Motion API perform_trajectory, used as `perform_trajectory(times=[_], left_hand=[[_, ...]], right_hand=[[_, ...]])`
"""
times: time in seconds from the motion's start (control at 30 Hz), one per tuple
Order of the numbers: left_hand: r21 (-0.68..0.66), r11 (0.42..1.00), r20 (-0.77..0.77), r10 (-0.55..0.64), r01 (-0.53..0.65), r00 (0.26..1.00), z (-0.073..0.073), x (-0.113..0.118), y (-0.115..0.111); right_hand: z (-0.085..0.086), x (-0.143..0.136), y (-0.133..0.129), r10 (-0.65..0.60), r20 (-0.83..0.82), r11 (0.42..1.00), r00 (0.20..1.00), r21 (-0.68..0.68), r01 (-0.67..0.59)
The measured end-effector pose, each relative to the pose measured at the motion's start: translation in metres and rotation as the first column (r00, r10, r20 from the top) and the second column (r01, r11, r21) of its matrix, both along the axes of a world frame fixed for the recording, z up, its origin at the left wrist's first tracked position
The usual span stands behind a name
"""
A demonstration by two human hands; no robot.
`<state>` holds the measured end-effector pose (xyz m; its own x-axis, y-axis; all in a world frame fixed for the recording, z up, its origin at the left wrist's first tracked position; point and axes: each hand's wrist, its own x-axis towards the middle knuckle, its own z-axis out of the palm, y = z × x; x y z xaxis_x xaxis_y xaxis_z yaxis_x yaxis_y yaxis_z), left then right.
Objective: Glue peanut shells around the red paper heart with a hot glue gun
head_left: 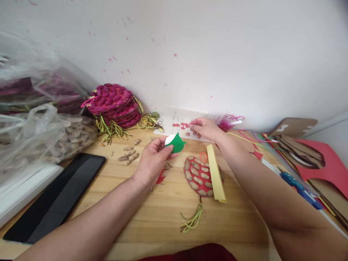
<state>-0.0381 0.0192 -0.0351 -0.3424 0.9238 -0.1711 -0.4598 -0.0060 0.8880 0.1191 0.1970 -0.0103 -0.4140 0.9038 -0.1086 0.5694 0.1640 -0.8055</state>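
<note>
My left hand [153,159] pinches a green paper piece [178,144] with a white part and pointed tips, held above the wooden table. Farther back, my right hand [202,128] has its fingers bent together at the edge of a white sheet [170,117] that bears small red star shapes [181,125]. What its fingertips hold, if anything, is too small to make out. Below my right forearm lies a red disc covered with peanuts [197,175], with an orange loop and a green tassel [193,219]. A folded yellow paper strip [216,174] rests over its right side.
Stacked magenta peanut discs [114,103] stand at the back left, near loose peanuts [129,156]. Plastic bags [49,134] and a black tablet-like slab [57,197] are at the left. Cardboard and red paper [323,159] lie at the right.
</note>
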Motion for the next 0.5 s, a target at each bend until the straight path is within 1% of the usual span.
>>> perform_trajectory(times=[0.1,0.2,0.23,0.27,0.33,0.37,0.4,0.5], left_hand=[[-0.006,1.0,0.019,0.008,-0.008,1.0,0.001,0.0,0.001],[-0.019,1.0,0.036,0.005,-0.004,0.999,0.002,-0.001,0.0],[-0.027,1.0,0.044,0.002,-0.001,0.999,0.003,-0.001,0.0],[-0.034,0.999,0.055,-0.002,0.004,0.999,0.003,-0.001,0.0],[-0.038,0.999,0.083,-0.012,0.015,0.997,0.005,0.0,0.0],[-0.036,0.999,0.101,-0.019,0.023,0.995,0.007,0.0,0.0],[-0.036,0.999,0.122,-0.028,0.033,0.992,0.008,0.0,-0.001],[-0.062,0.997,0.186,-0.04,0.053,0.982,0.013,0.002,-0.002]], right_hand=[[0.01,0.001,-0.011,-0.011,-0.161,0.989,0.987,-0.149,-0.013],[0.024,0.004,-0.03,0.013,-0.284,0.96,0.959,-0.263,-0.091],[0.028,0.004,-0.038,0.023,-0.33,0.942,0.944,-0.308,-0.13],[0.032,0.004,-0.045,0.028,-0.39,0.913,0.92,-0.366,-0.183],[0.037,0.002,-0.059,0.036,-0.444,0.864,0.895,-0.437,-0.251],[0.038,0.001,-0.066,0.045,-0.44,0.856,0.897,-0.445,-0.261],[0.038,-0.001,-0.071,0.06,-0.416,0.864,0.907,-0.434,-0.256],[0.037,-0.007,-0.083,0.123,-0.284,0.921,0.951,-0.324,-0.216]])
